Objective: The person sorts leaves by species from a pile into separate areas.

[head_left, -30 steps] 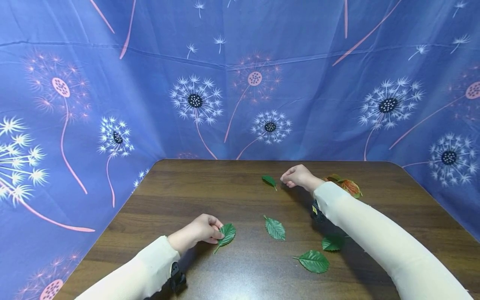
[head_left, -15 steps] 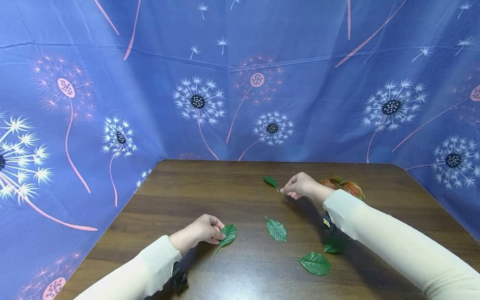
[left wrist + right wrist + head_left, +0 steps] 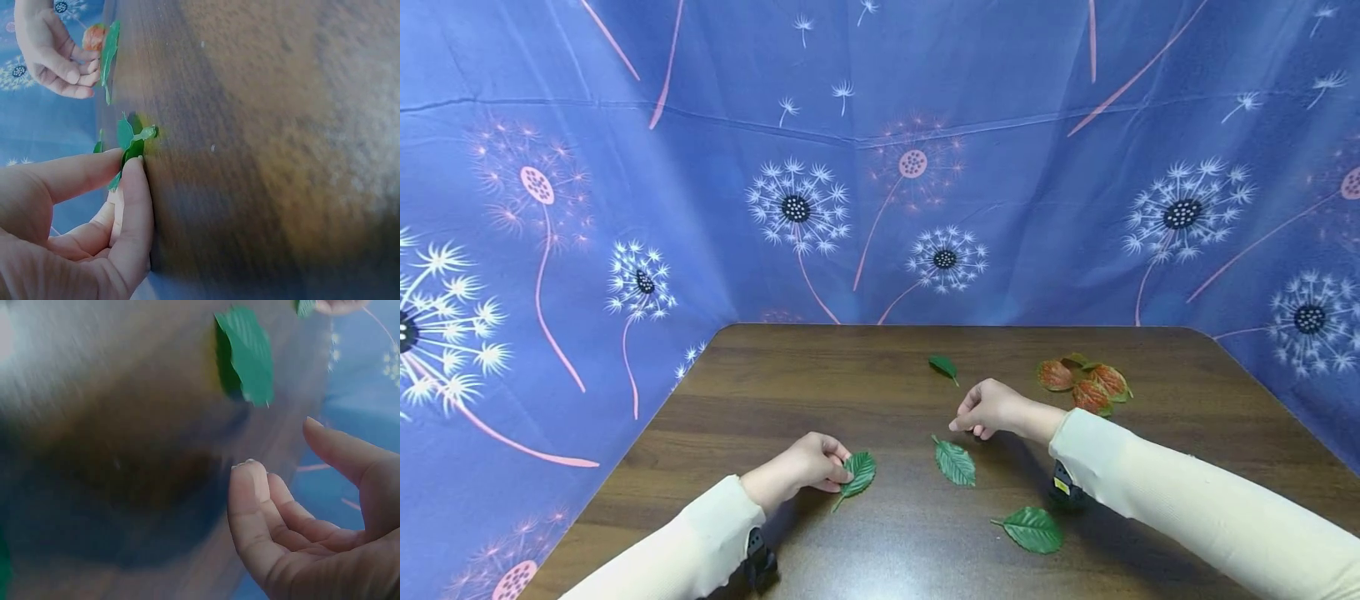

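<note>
My left hand [image 3: 808,462] pinches a green leaf [image 3: 860,473] with a serrated edge between thumb and fingertips, low at the table. In the left wrist view this held leaf [image 3: 133,149] shows edge-on. Nothing is in my right hand [image 3: 996,410], which hovers just behind a second green leaf [image 3: 956,465] lying in the middle. The right wrist view shows that leaf [image 3: 253,353] curved off the wood, with the thumb and loosely bent fingers [image 3: 247,494] apart from it.
Another green leaf [image 3: 1033,530] lies at front right, and a smaller one [image 3: 943,365] farther back. Several red-orange leaves [image 3: 1108,381] cluster at back right on the brown table [image 3: 790,367]. A blue dandelion-print cloth [image 3: 1037,225] hangs behind.
My right hand has come back from beside the far green leaf toward the middle one, uncovering the red-orange leaves. Its arm now hides a green leaf at right. The left hand stays put.
</note>
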A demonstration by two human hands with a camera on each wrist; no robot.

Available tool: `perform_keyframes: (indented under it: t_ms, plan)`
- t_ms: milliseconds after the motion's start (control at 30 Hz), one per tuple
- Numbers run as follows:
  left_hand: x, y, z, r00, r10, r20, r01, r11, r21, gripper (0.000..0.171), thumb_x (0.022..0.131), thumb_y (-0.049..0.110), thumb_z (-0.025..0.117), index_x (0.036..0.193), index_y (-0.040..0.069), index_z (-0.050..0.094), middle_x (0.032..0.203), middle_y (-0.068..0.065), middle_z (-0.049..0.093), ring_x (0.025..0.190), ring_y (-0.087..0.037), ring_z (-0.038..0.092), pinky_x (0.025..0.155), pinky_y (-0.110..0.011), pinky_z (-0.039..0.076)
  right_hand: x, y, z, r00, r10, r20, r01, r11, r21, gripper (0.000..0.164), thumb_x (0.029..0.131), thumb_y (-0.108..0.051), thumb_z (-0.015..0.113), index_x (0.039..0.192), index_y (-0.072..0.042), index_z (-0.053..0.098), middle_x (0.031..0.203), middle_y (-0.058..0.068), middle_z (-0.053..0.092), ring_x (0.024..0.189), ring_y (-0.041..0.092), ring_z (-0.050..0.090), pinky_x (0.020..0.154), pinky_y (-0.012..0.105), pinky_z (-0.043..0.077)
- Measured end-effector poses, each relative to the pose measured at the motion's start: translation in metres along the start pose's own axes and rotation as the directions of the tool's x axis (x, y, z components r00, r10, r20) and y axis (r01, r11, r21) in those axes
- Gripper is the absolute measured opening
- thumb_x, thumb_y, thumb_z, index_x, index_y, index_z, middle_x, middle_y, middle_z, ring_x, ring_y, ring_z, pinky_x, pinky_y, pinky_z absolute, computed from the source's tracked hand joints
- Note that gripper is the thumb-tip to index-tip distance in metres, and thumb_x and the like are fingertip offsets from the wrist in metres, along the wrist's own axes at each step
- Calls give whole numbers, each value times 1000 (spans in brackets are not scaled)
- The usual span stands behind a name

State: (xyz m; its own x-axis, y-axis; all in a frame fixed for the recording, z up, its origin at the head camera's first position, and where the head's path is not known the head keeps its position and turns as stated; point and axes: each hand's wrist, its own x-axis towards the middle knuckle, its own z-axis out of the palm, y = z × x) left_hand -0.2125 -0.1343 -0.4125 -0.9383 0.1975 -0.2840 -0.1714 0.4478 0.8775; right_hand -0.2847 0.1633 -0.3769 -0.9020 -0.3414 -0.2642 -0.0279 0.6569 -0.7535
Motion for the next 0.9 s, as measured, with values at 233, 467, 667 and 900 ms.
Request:
perform_keyframes:
  t_ms: [233, 467, 667, 900]
  plan:
    - [1, 0, 1, 1000, 10, 8, -10, 1000, -7, 16, 77, -11, 69, 91, -11, 63, 67, 1, 54, 58, -8, 54, 58, -21, 58, -12, 4, 18, 1000, -6, 5, 6, 999, -54, 24, 77, -11, 80, 87, 1, 61, 70, 5, 58, 61, 14, 56, 60, 31, 59]
    - [2, 0, 1, 1000, 4, 1, -4, 1000, 0, 16, 77, -11, 69, 92, -11, 63, 67, 1, 53, 59, -8, 54, 58, -22, 58, -17, 1, 29, 998, -27, -55, 18, 988, -155, 27, 69, -4, 84, 80, -1, 59, 63, 4, 57, 53, 15, 58, 53, 28, 57]
    - [2, 0, 1, 1000, 13, -1, -13, 1000, 7, 16, 76, -11, 69, 92, -12, 63, 67, 1, 53, 58, -8, 54, 59, -23, 59, -19, 0, 36, 997, -52, -65, 39, 981, -192, 29, 67, 1, 84, 82, -1, 59, 64, 4, 57, 49, 15, 58, 51, 28, 56]
    - [2, 0, 0, 1000, 15, 2, -15, 1000, 7, 16, 76, -11, 69, 91, -12, 63, 67, 1, 53, 59, -8, 54, 59, -24, 59, -18, 0, 38, 996, -75, -46, 67, 985, -161, 22, 69, 4, 82, 78, -1, 62, 63, 3, 55, 48, 13, 55, 49, 27, 56]
